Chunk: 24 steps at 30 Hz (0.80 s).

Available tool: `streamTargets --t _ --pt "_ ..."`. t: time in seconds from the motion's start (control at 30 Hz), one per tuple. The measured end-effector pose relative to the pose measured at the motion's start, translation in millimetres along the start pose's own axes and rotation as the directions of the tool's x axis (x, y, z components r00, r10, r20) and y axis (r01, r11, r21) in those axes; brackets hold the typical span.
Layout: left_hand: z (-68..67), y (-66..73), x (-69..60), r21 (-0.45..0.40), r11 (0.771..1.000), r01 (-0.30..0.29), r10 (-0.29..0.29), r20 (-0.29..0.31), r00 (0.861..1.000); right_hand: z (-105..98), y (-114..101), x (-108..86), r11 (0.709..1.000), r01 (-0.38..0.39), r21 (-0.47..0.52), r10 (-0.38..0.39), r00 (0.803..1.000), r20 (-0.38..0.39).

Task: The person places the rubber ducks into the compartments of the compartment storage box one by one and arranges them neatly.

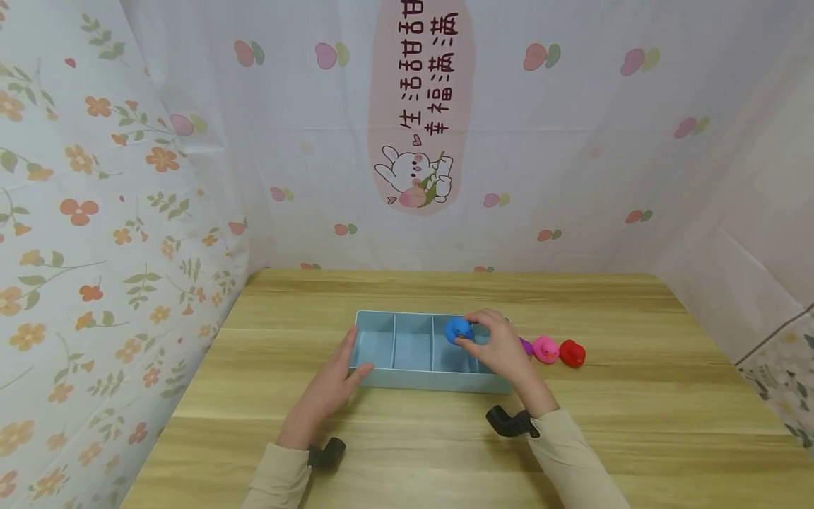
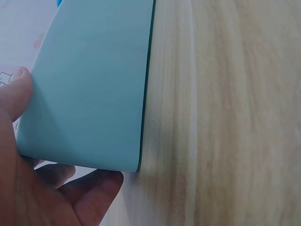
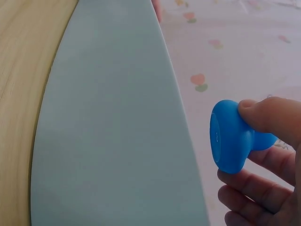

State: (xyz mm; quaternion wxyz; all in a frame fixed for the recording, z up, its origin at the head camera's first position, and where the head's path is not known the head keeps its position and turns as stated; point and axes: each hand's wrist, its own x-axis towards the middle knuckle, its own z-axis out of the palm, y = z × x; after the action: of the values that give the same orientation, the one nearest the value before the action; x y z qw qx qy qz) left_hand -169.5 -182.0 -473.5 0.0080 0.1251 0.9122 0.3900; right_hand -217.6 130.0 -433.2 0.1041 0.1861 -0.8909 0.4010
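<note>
A light blue divided box [image 1: 413, 379] sits on the table, its compartments in a row. My left hand [image 1: 331, 382] holds the box's left end, thumb over the front rim and fingers against the end wall; in the left wrist view, the fingertips [image 2: 101, 193] touch that wall. My right hand [image 1: 499, 348] pinches a blue rubber duck [image 1: 456, 330] above the box's right part. The right wrist view shows the duck's flat base [image 3: 215, 136] turned sideways. Beyond the right hand lie a purple duck [image 1: 526, 346], partly hidden, a pink duck [image 1: 545, 349] and a red duck [image 1: 572, 353].
The wooden table [image 1: 642, 396] extends around the box on all sides. A printed cloth [image 1: 305, 162] hangs behind the table's far edge, and a floral cloth [image 1: 127, 283] hangs at the left. Black wrist mounts [image 1: 327, 453] sit near both sleeves.
</note>
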Motion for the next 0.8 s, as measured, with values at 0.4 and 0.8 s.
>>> streamTargets --t 0.4,0.8 --pt "-0.5 2.0 -0.1 -0.006 1.000 -0.007 0.007 -0.008 1.000 11.8 -11.9 5.4 0.999 0.035 -0.002 -0.035 0.999 0.039" --pt "-1.1 1.5 0.1 -0.003 1.000 0.009 -0.009 0.021 1.000 25.0 -21.8 10.4 0.998 0.058 0.008 -0.058 0.997 0.047"
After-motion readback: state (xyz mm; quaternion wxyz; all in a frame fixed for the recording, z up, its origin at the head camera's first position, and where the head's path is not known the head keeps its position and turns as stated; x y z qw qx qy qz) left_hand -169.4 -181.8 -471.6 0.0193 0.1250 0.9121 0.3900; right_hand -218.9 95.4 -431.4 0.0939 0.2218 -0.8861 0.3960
